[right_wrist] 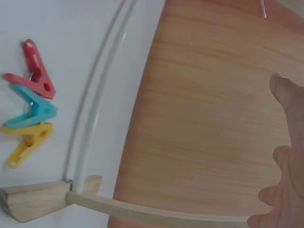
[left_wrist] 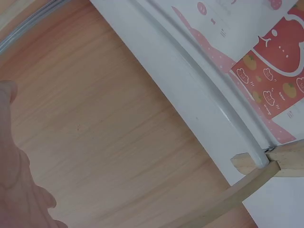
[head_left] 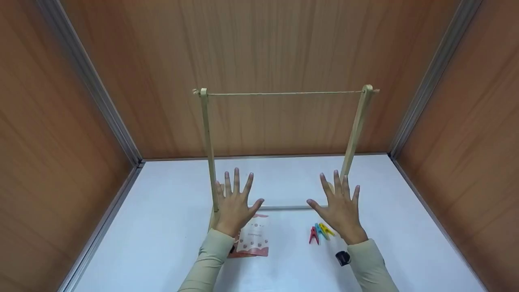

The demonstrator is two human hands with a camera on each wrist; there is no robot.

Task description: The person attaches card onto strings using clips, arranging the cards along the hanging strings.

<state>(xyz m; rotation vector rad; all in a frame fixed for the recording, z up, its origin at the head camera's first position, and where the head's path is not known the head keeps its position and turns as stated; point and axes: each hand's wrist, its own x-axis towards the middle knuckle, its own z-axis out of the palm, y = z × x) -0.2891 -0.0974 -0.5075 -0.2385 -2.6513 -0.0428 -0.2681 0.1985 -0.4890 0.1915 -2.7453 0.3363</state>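
Both hands are raised with fingers spread wide and hold nothing. The left hand (head_left: 234,211) is near the left post (head_left: 208,150) of a small wooden rack, overlapping part of a pink-and-white printed sheet (head_left: 253,239). Partly under that sheet lies a red-orange printed sheet (left_wrist: 273,90) with cartoon figures. The right hand (head_left: 341,211) is near the right post (head_left: 354,134). To its left on the table lie three clothespins side by side: red (right_wrist: 40,71), blue (right_wrist: 40,111) and yellow (right_wrist: 28,142).
A thin string (head_left: 284,93) runs between the tops of the posts, knotted at both ends. A white rod (head_left: 284,207) joins the rack low down. Wood-grain panels (head_left: 275,48) enclose the white table (head_left: 162,227) at the back and sides. A black band (head_left: 343,258) shows at the right sleeve.
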